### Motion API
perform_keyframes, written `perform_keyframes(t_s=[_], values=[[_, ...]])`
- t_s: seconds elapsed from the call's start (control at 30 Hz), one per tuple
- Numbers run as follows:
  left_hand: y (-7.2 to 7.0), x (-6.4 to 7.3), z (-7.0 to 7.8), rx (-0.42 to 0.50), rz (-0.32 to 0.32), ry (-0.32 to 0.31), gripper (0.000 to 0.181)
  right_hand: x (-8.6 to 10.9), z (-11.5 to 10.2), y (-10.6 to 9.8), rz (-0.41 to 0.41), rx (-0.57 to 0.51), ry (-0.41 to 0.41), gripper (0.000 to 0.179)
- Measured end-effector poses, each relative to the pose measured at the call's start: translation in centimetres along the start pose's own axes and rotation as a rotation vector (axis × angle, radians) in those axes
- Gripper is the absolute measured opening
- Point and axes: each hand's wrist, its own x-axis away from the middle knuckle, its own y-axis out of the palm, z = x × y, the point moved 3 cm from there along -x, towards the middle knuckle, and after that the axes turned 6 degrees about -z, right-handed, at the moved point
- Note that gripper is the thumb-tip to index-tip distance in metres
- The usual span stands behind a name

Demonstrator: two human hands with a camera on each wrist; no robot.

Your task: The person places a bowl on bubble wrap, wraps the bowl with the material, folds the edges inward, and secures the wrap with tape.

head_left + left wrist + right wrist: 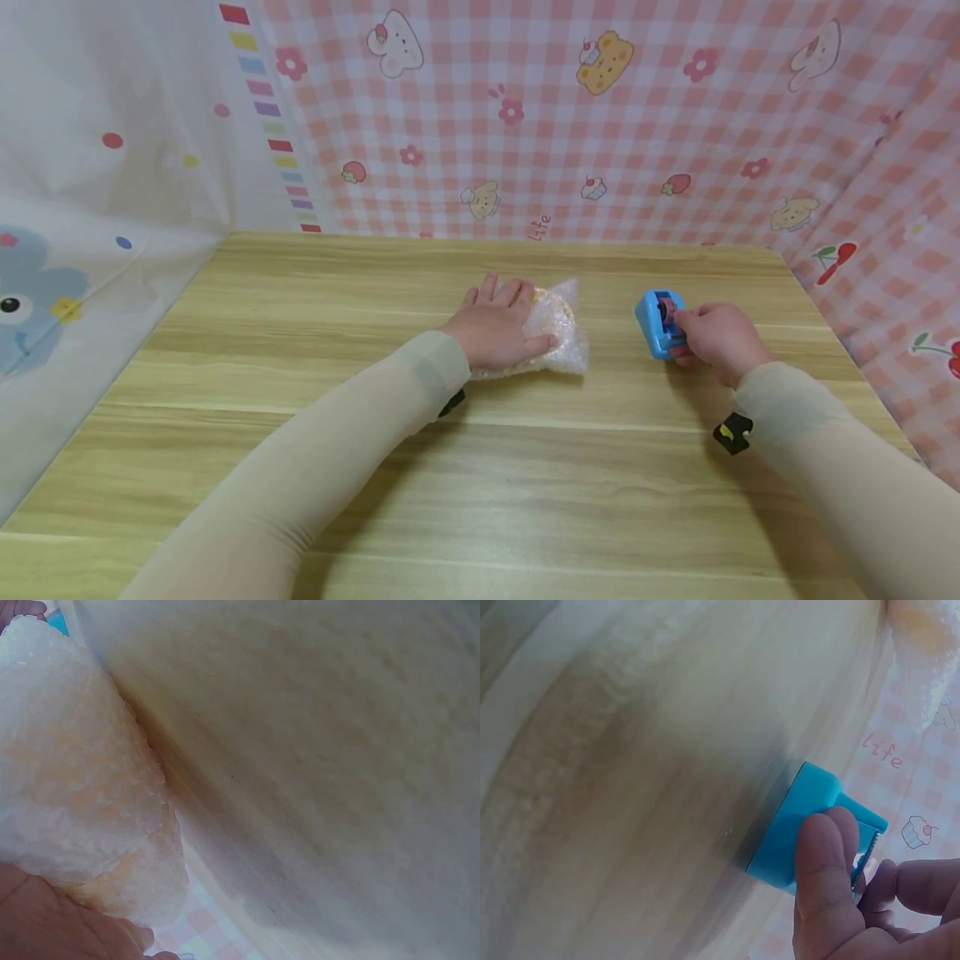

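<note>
A bubble-wrapped package with something yellowish round inside lies near the middle of the table. My left hand rests on its left part with the fingers spread and straight, hiding that side. In the left wrist view, the package shows its bubbly side, with part of the left hand below it. To the right stands a blue tape dispenser with a small pinkish roll in it. My right hand grips it by its near, toothed-cutter end, thumb against the blue body.
The wood-patterned table runs back to a pink checked curtain. A white curtain with coloured dots hangs along the left side. More checked cloth borders the right edge.
</note>
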Motion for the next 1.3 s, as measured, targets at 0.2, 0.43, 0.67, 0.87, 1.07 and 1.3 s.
perform_keyframes(t_s=[0.2, 0.43, 0.67, 0.87, 1.07, 1.3], values=[[-0.03, 0.03, -0.01, 0.004, -0.008, -0.001, 0.104, 0.01, -0.13, 0.03, -0.020, -0.031, 0.014, 0.062], [-0.05, 0.01, 0.00, 0.005, -0.010, -0.003, 0.104, -0.04, -0.21, 0.07, -0.027, -0.047, 0.024, 0.060], [-0.08, 0.14, 0.03, 0.003, -0.011, 0.002, 0.103, 0.15, -0.32, 0.08, -0.039, -0.069, 0.000, 0.053], [-0.12, 0.15, 0.01, 0.000, -0.011, 0.003, 0.103, 0.22, -0.30, 0.06, -0.059, -0.097, -0.013, 0.046], [-0.06, 0.08, -0.07, -0.001, -0.006, 0.003, 0.103, 0.40, -0.43, 0.08, -0.076, -0.107, -0.009, 0.055], [-0.07, 0.08, -0.03, 0.001, -0.012, 0.001, 0.103, 0.51, -0.49, 0.04, -0.089, -0.123, -0.011, 0.056]])
